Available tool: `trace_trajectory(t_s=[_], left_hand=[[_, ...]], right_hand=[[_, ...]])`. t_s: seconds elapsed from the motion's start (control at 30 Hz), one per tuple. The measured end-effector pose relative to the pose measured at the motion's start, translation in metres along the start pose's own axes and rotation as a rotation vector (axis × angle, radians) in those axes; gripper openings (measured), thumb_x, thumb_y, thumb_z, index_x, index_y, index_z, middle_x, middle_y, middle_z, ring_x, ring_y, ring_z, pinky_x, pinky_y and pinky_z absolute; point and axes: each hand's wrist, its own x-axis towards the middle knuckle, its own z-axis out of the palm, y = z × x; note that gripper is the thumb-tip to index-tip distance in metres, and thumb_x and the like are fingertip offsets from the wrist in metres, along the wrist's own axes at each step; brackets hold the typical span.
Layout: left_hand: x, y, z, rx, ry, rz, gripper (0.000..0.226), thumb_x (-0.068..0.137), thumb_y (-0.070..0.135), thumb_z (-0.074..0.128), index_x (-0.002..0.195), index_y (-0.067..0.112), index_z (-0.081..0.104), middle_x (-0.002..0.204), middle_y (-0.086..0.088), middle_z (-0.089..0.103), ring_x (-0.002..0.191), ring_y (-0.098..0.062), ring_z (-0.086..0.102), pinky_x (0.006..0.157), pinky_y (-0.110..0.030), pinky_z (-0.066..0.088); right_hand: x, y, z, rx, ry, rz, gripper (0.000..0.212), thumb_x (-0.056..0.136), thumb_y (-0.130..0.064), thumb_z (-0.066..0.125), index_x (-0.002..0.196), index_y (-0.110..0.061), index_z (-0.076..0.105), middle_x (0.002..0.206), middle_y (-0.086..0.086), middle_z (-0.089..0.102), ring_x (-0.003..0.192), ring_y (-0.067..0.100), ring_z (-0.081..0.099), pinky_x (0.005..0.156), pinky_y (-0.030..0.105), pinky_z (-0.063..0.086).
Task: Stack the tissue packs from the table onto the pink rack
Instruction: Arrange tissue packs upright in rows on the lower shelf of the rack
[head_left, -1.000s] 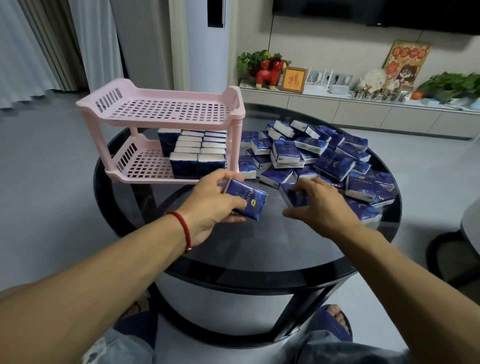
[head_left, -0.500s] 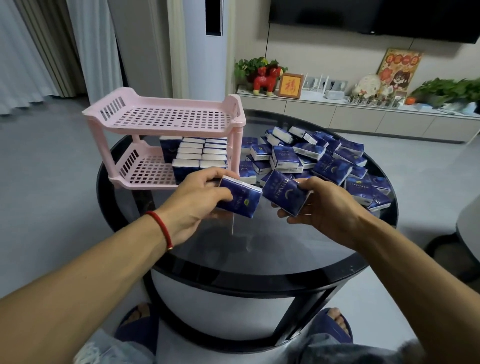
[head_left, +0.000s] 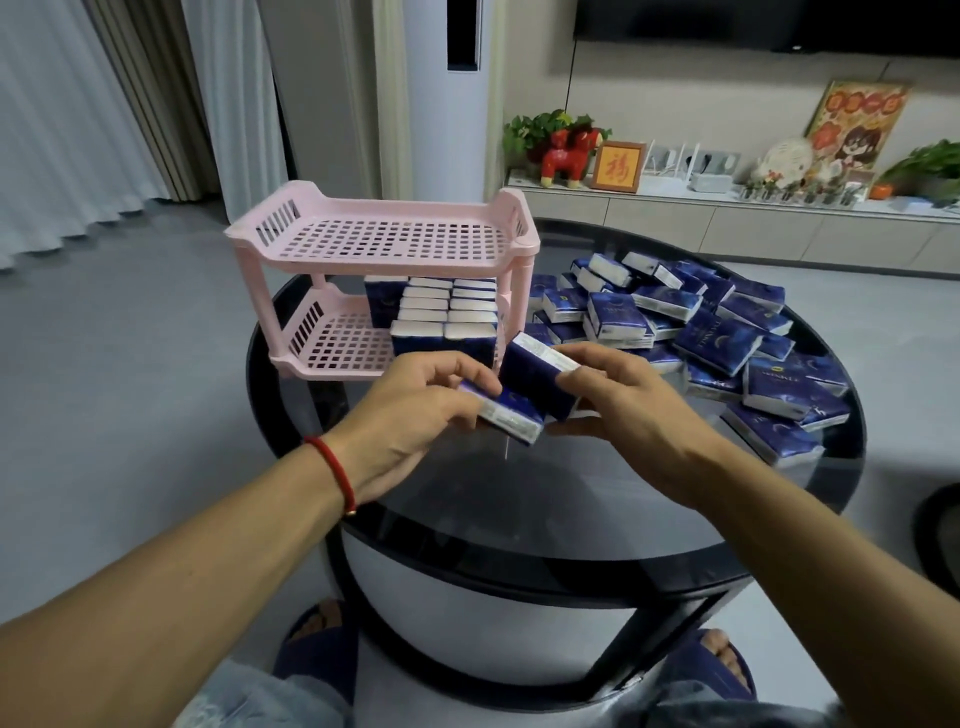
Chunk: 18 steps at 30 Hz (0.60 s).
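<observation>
A pink two-tier rack (head_left: 384, 248) stands on the left of the round black glass table (head_left: 571, 499). Its top shelf holds nothing; several dark blue tissue packs (head_left: 441, 317) stand in rows on the right half of its lower shelf. My left hand (head_left: 415, 415) grips one blue tissue pack (head_left: 511, 418) just in front of the rack. My right hand (head_left: 623, 410) grips a second pack (head_left: 537, 371), held tilted against the first one. A pile of loose packs (head_left: 717, 332) covers the table's right side.
Behind the table runs a low cabinet (head_left: 727, 228) with a red toy horse, a frame and plants. A tall white unit (head_left: 447, 98) stands behind the rack. Curtains hang at the far left. My sandalled feet show under the table.
My right hand lifted a pack from the pile and brought it left. Both hands rose and moved toward the rack, and the two packs now touch.
</observation>
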Motion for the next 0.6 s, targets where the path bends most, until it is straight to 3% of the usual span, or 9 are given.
trace_trajectory(t_s=[0.07, 0.2, 0.23, 0.33, 0.4, 0.5, 0.6], left_hand=[[-0.004, 0.0, -0.004, -0.005, -0.017, -0.026, 0.031, 0.084, -0.023, 0.046, 0.08, 0.0, 0.066, 0.075, -0.009, 0.064, 0.059, -0.007, 0.057, 0.05, -0.011, 0.042], [-0.006, -0.01, -0.018, 0.017, 0.064, 0.009, 0.034, 0.08, -0.022, 0.061, 0.09, 0.009, 0.068, 0.109, -0.017, 0.073, 0.092, -0.021, 0.071, 0.078, -0.024, 0.059], [-0.006, -0.011, -0.022, 0.029, 0.09, 0.014, 0.039, 0.076, -0.021, 0.065, 0.096, 0.012, 0.067, 0.111, -0.016, 0.071, 0.092, -0.02, 0.072, 0.082, -0.027, 0.059], [-0.006, -0.013, -0.031, 0.036, 0.185, 0.018, 0.053, 0.067, -0.015, 0.068, 0.108, 0.019, 0.066, 0.105, -0.012, 0.069, 0.085, -0.015, 0.07, 0.076, -0.024, 0.057], [-0.006, -0.013, -0.037, -0.006, 0.233, -0.005, 0.054, 0.076, -0.022, 0.063, 0.115, 0.016, 0.068, 0.105, -0.013, 0.07, 0.087, -0.015, 0.069, 0.07, -0.023, 0.057], [-0.007, -0.016, -0.047, -0.065, 0.332, -0.051, 0.042, 0.086, -0.017, 0.064, 0.112, 0.014, 0.073, 0.111, -0.014, 0.074, 0.098, -0.023, 0.073, 0.078, -0.037, 0.062], [-0.008, -0.017, -0.046, -0.241, 0.356, -0.118, 0.03, 0.092, -0.015, 0.057, 0.106, 0.009, 0.07, 0.113, -0.014, 0.074, 0.104, -0.031, 0.072, 0.094, -0.055, 0.057]], right_hand=[[0.003, -0.004, 0.003, 0.001, 0.006, 0.008, 0.024, 0.104, -0.011, 0.048, 0.109, -0.021, 0.07, 0.108, 0.011, 0.071, 0.103, 0.03, 0.069, 0.082, 0.04, 0.063], [0.01, -0.008, 0.009, -0.025, -0.013, 0.056, 0.024, 0.105, -0.018, 0.047, 0.111, -0.01, 0.068, 0.11, 0.02, 0.069, 0.094, 0.032, 0.069, 0.075, 0.037, 0.06], [0.012, -0.009, 0.011, -0.035, -0.01, 0.057, 0.025, 0.105, -0.021, 0.047, 0.111, -0.008, 0.068, 0.108, 0.02, 0.069, 0.09, 0.031, 0.07, 0.072, 0.035, 0.059], [0.02, -0.008, 0.016, -0.072, -0.003, 0.038, 0.027, 0.105, -0.028, 0.049, 0.112, -0.008, 0.066, 0.107, 0.015, 0.071, 0.077, 0.022, 0.07, 0.063, 0.026, 0.056], [0.025, -0.008, 0.02, -0.041, -0.01, 0.048, 0.034, 0.104, -0.036, 0.051, 0.113, -0.007, 0.066, 0.101, 0.01, 0.074, 0.074, 0.017, 0.068, 0.061, 0.023, 0.055], [0.028, -0.009, 0.032, 0.156, -0.131, 0.116, 0.04, 0.102, -0.038, 0.052, 0.114, -0.002, 0.065, 0.089, 0.004, 0.077, 0.071, 0.015, 0.067, 0.064, 0.026, 0.059], [0.03, -0.002, 0.056, 0.25, -0.198, 0.144, 0.042, 0.103, -0.033, 0.052, 0.116, 0.006, 0.062, 0.1, 0.016, 0.076, 0.076, 0.022, 0.066, 0.07, 0.031, 0.06]])
